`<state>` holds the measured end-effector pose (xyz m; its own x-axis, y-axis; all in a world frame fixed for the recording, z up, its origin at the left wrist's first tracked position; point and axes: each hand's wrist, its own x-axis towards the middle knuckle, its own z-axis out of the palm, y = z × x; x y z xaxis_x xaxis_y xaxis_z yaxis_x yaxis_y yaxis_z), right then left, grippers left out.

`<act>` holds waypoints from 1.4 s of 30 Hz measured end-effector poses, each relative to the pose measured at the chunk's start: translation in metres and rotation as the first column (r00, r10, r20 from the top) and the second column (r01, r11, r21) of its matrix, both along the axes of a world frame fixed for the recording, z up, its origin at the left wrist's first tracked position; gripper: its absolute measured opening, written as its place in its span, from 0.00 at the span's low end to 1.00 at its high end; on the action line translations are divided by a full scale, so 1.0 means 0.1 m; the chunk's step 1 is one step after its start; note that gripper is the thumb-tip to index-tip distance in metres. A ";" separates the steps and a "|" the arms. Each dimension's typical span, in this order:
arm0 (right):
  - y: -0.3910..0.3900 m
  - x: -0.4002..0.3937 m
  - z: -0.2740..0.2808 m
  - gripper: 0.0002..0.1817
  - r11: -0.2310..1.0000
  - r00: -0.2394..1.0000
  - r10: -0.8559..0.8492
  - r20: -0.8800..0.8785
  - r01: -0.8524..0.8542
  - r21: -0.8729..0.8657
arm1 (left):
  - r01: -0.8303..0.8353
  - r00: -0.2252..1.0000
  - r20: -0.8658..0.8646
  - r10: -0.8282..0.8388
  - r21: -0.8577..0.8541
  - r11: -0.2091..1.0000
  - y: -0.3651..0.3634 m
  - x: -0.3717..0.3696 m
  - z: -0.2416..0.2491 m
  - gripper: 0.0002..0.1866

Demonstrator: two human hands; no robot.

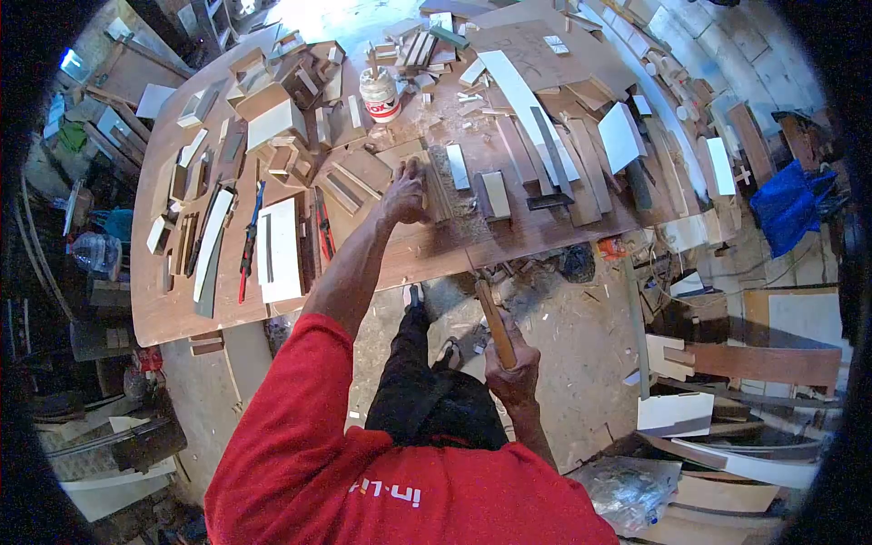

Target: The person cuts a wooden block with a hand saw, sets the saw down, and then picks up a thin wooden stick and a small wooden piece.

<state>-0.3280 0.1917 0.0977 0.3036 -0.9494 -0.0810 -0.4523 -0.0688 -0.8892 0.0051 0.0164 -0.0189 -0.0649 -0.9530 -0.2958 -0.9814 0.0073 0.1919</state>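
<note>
My left hand (406, 197) reaches over the workbench and presses down with bent fingers on a brown wooden strip (438, 195). Part of that strip is covered by the fingers. Lower down, in front of the bench edge, my right hand (514, 368) is wrapped around a long wooden handle (495, 320) pointing up toward the edge. What sits at its far end is too small to make out. A white-faced block (457, 167) and a pale-topped block (495, 195) lie right of my left hand. Wooden pieces (350, 186) lie on its left.
The brown workbench (409, 263) carries a white glue tub (380, 95), red-and-black bar clamps (249, 245), a white panel (280, 250) and a long white strip (527, 109). Offcuts crowd the back. Stacked boards (708, 495) and a blue bag (790, 207) are on the right.
</note>
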 end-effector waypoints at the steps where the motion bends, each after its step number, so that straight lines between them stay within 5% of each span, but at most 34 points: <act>1: 0.00 -0.01 -0.03 0.26 0.999 1.000 0.015 -0.010 -0.016 -0.042 | 0.021 0.999 0.024 -0.021 0.008 1.000 0.01 -0.01 0.03 0.64; 7: -0.33 0.17 -0.08 0.24 0.995 0.998 0.010 -0.055 -0.005 0.095 | 0.052 0.998 0.047 -0.050 -0.035 0.998 0.04 -0.02 0.05 0.64; 16: -0.23 0.10 -0.16 0.22 0.999 0.999 -0.003 -0.039 0.002 -0.035 | 0.093 0.993 0.080 -0.086 -0.089 0.992 0.07 -0.03 0.00 0.53; 18: -0.21 0.10 -0.15 0.22 1.000 1.000 -0.018 0.014 0.018 -0.022 | 0.105 0.987 0.130 -0.091 -0.105 0.989 0.08 -0.05 0.07 0.35; 25: -0.29 0.08 -0.22 0.22 0.997 0.997 0.019 -0.075 -0.024 -0.070 | 0.101 0.986 0.126 -0.105 0.034 0.994 0.10 -0.08 0.11 0.41; 30: -0.08 -0.09 -0.10 0.22 0.985 1.000 -0.024 0.002 0.024 -0.172 | 0.089 0.984 0.170 -0.046 -0.253 0.963 0.12 -0.06 -0.02 0.35; 32: -0.15 -0.04 -0.14 0.23 0.988 0.999 -0.044 0.003 0.044 -0.147 | 0.083 0.985 0.164 -0.053 -0.185 0.979 0.10 -0.04 -0.03 0.35; 34: -0.36 0.15 -0.04 0.26 0.992 0.998 0.015 -0.063 -0.007 0.125 | 0.089 0.985 0.160 -0.070 -0.121 0.989 0.10 -0.09 0.04 0.35; 36: -0.30 0.09 -0.15 0.26 0.996 0.996 0.011 -0.083 -0.004 0.093 | 0.081 0.985 0.146 -0.086 0.041 0.996 0.05 -0.09 0.20 0.41; 38: -0.08 -0.07 -0.17 0.23 0.974 1.000 0.005 -0.002 -0.005 -0.225 | 0.073 0.988 0.137 -0.067 -0.040 0.997 0.08 -0.08 0.15 0.42; 40: -0.04 -0.09 -0.12 0.23 0.994 0.998 -0.024 0.054 0.030 -0.108 | -0.072 0.997 -0.043 0.067 -0.122 0.990 0.12 -0.07 0.02 0.43; 42: -0.23 0.02 -0.14 0.18 0.999 0.998 0.003 -0.059 -0.006 -0.048 | -0.033 0.999 -0.008 0.032 -0.105 0.994 0.08 -0.03 -0.05 0.43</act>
<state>-0.3257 0.1692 0.0839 0.3041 -0.9512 -0.0532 -0.5032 -0.1130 -0.8568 0.0017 0.0246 -0.0236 -0.0352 -0.9805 -0.1933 -0.9801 -0.0039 0.1984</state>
